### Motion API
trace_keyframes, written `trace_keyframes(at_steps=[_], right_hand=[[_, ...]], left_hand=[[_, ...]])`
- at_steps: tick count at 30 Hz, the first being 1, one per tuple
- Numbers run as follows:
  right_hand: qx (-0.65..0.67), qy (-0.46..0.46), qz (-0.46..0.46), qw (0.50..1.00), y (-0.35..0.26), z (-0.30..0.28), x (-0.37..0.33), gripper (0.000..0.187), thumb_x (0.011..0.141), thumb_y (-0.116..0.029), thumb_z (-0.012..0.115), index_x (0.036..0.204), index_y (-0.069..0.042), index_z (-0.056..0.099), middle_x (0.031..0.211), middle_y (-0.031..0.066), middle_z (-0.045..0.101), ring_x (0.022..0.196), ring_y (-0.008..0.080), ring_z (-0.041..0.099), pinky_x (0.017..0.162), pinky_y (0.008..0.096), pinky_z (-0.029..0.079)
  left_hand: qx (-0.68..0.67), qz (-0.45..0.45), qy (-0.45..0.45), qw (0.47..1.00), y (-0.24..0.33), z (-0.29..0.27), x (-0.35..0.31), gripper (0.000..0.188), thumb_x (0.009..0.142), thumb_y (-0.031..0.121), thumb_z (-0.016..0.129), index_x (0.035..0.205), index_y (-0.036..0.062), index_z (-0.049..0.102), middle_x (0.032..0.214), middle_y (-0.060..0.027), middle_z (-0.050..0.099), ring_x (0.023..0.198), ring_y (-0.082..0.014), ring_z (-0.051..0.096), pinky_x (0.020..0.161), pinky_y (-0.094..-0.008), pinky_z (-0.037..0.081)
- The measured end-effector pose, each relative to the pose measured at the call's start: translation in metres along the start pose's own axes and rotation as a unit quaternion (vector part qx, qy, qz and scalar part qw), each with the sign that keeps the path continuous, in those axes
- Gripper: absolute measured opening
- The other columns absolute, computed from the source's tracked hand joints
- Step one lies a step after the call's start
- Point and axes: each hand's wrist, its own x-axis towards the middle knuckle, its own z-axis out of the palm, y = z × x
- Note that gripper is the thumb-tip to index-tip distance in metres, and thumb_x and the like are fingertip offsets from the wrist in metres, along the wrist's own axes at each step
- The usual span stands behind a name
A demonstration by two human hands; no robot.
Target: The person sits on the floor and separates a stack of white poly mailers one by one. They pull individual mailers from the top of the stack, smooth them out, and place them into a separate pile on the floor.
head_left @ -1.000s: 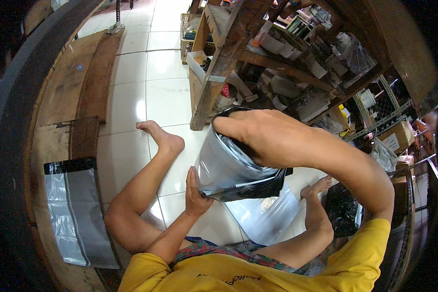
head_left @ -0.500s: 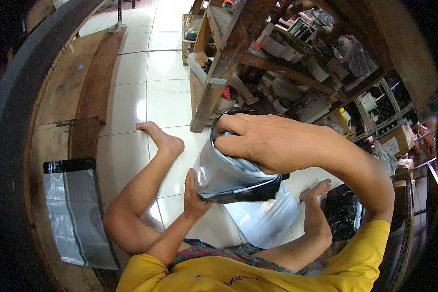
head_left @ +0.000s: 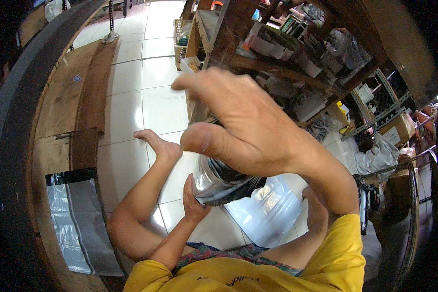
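My left hand (head_left: 195, 205) grips the lower left side of a silver-and-black plastic mailer bag (head_left: 213, 182), which stands upright between my legs. My right hand (head_left: 250, 129) is raised over the bag, thumb and fingers apart, with nothing visible in it. It hides the bag's mouth and most of its upper part. Behind the bag, a pale translucent plastic bag (head_left: 263, 219) lies on the floor with small whitish contents showing. Another silver mailer bag with a black top edge (head_left: 92, 219) lies flat on the wooden boards at my left.
A wooden rack (head_left: 277, 70) crammed with odds and ends rises ahead on the right. White tiles (head_left: 163, 112) cover the floor, and wooden boards (head_left: 58, 109) run along the left. Cardboard boxes (head_left: 396, 130) and metal shelving stand at far right.
My right hand has come out of the bag's mouth and lifted up toward the view, fingers spreading. The left hand still holds the bag in nearly the same place.
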Motion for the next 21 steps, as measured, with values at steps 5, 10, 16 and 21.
trace_keyframes(at_steps=[5, 10, 16, 21], right_hand=[[0.076, 0.031, 0.062, 0.995, 0.019, -0.007, -0.001, 0.058, 0.092, -0.041, 0.058, 0.132, 0.001, 0.055, 0.111, 0.0287, 0.064, 0.100, 0.0462, 0.063, 0.092, 0.0493, 0.050], [-0.010, -0.043, 0.126, 0.991, 0.026, -0.005, -0.010, 0.080, 0.097, -0.060, 0.048, 0.140, 0.007, 0.048, 0.128, 0.0334, 0.058, 0.117, 0.0478, 0.059, 0.100, 0.0511, 0.048], [0.008, 0.017, 0.073, 0.997, 0.009, -0.012, 0.004, 0.074, 0.089, -0.049, 0.063, 0.142, 0.001, 0.047, 0.117, 0.0269, 0.062, 0.101, 0.0448, 0.061, 0.094, 0.0496, 0.047], [-0.065, -0.158, 0.036, 0.985, -0.007, 0.009, 0.010, 0.070, 0.091, -0.050, 0.062, 0.139, 0.000, 0.052, 0.103, 0.0210, 0.065, 0.098, 0.0374, 0.062, 0.086, 0.0468, 0.045]], left_hand=[[0.006, -0.004, 0.033, 0.999, 0.042, -0.009, 0.019, 0.113, 0.065, 0.016, 0.090, 0.151, -0.0044, 0.018, 0.149, -0.0320, 0.037, 0.131, -0.0503, 0.045, 0.112, -0.0531, 0.039], [0.003, -0.015, 0.035, 0.999, 0.039, -0.008, 0.014, 0.116, 0.064, 0.015, 0.090, 0.152, -0.0016, 0.016, 0.148, -0.0319, 0.038, 0.129, -0.0498, 0.047, 0.111, -0.0530, 0.040], [-0.037, -0.009, 0.035, 0.999, 0.007, 0.002, 0.001, 0.114, 0.065, 0.012, 0.089, 0.152, -0.0012, 0.017, 0.147, -0.0311, 0.039, 0.129, -0.0494, 0.047, 0.110, -0.0518, 0.041], [-0.026, -0.025, 0.007, 0.999, 0.009, -0.004, 0.006, 0.113, 0.065, 0.010, 0.089, 0.152, -0.0020, 0.018, 0.146, -0.0305, 0.041, 0.129, -0.0487, 0.049, 0.110, -0.0504, 0.042]])
